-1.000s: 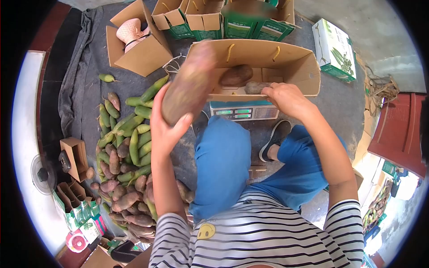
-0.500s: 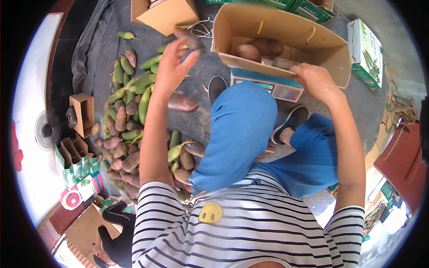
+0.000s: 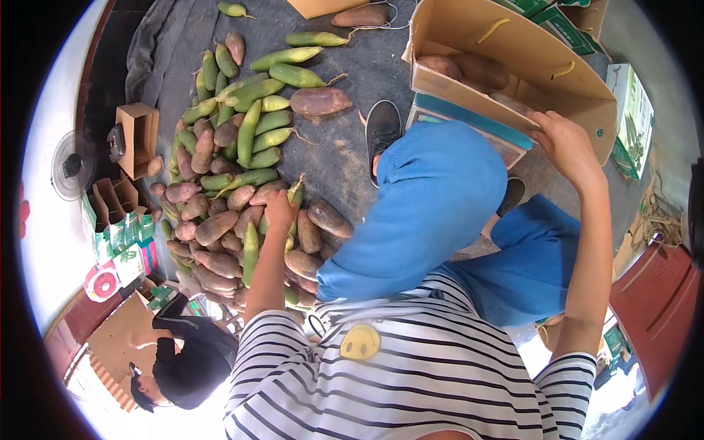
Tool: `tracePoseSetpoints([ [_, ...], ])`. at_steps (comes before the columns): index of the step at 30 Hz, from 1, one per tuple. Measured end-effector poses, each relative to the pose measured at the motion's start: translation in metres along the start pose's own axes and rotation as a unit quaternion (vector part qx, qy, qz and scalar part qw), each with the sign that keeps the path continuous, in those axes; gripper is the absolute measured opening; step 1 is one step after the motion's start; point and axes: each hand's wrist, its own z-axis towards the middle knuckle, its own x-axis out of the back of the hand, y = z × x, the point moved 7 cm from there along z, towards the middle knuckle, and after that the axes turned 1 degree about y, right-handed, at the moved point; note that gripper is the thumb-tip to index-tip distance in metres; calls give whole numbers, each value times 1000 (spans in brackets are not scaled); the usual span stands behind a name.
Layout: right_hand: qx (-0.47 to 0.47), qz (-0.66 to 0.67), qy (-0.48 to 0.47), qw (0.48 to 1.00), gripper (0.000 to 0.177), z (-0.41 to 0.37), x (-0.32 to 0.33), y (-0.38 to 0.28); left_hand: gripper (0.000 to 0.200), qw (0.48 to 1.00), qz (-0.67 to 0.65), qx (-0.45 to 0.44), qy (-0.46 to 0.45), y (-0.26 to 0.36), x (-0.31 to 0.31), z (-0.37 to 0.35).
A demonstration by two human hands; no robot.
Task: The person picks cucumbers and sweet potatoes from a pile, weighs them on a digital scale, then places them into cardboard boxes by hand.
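Note:
My left hand (image 3: 280, 210) is down on the pile of radishes, against a reddish-purple radish (image 3: 265, 193). Its fingertips are hard to make out there. Green radishes (image 3: 250, 133) and purple ones (image 3: 218, 228) lie heaped around it. With my right hand (image 3: 565, 145) I grip the near rim of an open cardboard box (image 3: 469, 92) with yellow rope handles. Inside the box are several purple radishes (image 3: 480, 71), partly hidden by its wall. The box stands tilted on a teal-topped scale (image 3: 469, 125).
A lone purple radish (image 3: 361, 15) lies by a white cable at the top. Green printed cartons (image 3: 632, 117) stand at the right, and open cartons (image 3: 121, 213) at the left near a fan (image 3: 71, 166). A person in black (image 3: 192, 359) is at lower left.
My left hand has let go of a purple radish by the cable and come down to the pile. My right hand stays on the box rim. The view has shifted.

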Motion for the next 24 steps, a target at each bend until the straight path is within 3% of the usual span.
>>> tracePoseSetpoints([
  [9, 2, -1, 5, 1000, 22, 1, 1, 0, 26, 993, 101, -29, 58, 2, -45, 36],
  [14, -11, 3, 2, 1000, 22, 3, 5, 1, 27, 991, 120, 1, -66, -13, -70, 44],
  [19, -21, -5, -18, 1000, 18, 2, 1, 6, 27, 969, 189, -116, -111, 8, -64, 30],
  [21, -22, -5, -4, 1000, 17, 1, 1, 7, 23, 960, 199, -172, -91, 9, -74, 24],
  [24, -26, 0, -1, 1000, 17, 0, -1, 8, 18, 966, 177, -185, -30, 26, -40, 1],
])
